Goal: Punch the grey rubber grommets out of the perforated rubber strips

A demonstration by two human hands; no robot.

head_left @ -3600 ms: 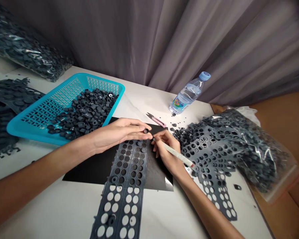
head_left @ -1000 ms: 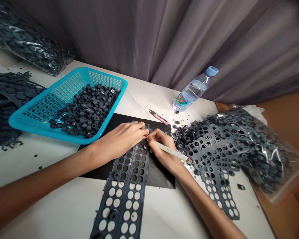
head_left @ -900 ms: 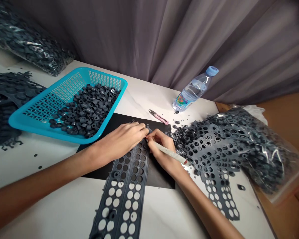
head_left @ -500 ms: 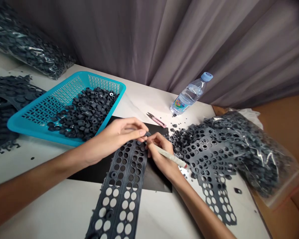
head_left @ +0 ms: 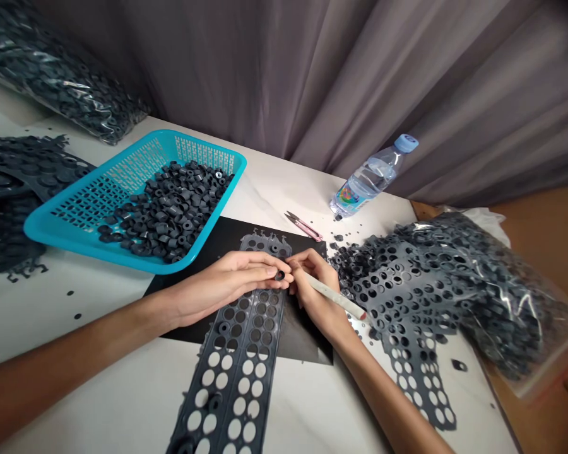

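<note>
Between the thumb and fingers of my left hand [head_left: 231, 280] is a small black rubber bushing [head_left: 279, 275]. My right hand [head_left: 320, 293] is closed round a whitish pen-like tool [head_left: 338, 299] with a reddish end; its tip is hidden near the left fingertips. Both hands meet above a black rubber sheet [head_left: 253, 328] punched with rows of round holes. A few bushings still sit in that sheet. It lies lengthwise over a black mat [head_left: 303, 328] and the white table.
A blue basket [head_left: 108, 255] with many bushings stands at left. Pink thread snips [head_left: 305, 227] and a water bottle [head_left: 369, 180] are behind the mat. Punched sheets [head_left: 407, 290] and a filled plastic bag [head_left: 511, 309] lie at right. Another full bag [head_left: 66, 82] sits back left.
My hands have drawn slightly nearer, uncovering the far end of the punched sheet. The bushing in my left fingers now shows. The whole view has shifted a little.
</note>
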